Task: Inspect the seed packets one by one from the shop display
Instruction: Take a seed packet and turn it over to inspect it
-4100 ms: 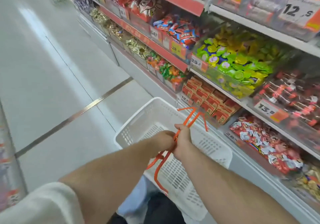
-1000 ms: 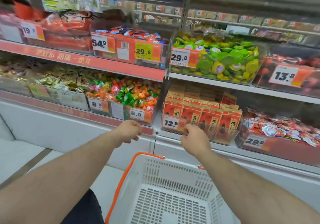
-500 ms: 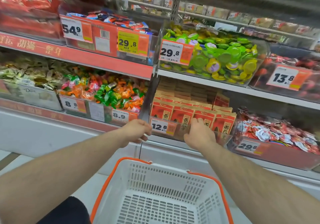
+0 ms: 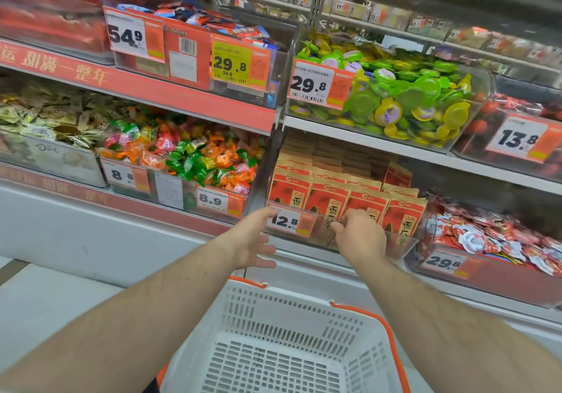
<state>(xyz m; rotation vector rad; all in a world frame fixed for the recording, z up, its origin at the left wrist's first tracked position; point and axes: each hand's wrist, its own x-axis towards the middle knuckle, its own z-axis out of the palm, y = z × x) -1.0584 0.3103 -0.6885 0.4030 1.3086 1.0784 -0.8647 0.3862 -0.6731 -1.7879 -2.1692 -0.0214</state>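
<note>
Hands at the clear plastic display bin [image 4: 404, 242]

Upright red-and-tan seed packets [image 4: 327, 199] fill this bin. Right hand [image 4: 362, 236] pinches one packet's top edge; left hand [image 4: 251, 242], fingers spread and empty, hovers just left of it.

The right hand [image 4: 362, 236] hid the lower part of one seed packet [image 4: 366, 207], so its grip was unclear. The basket [image 4: 292, 310] ran off the bottom edge. Upper-left goods were blurred.
</note>
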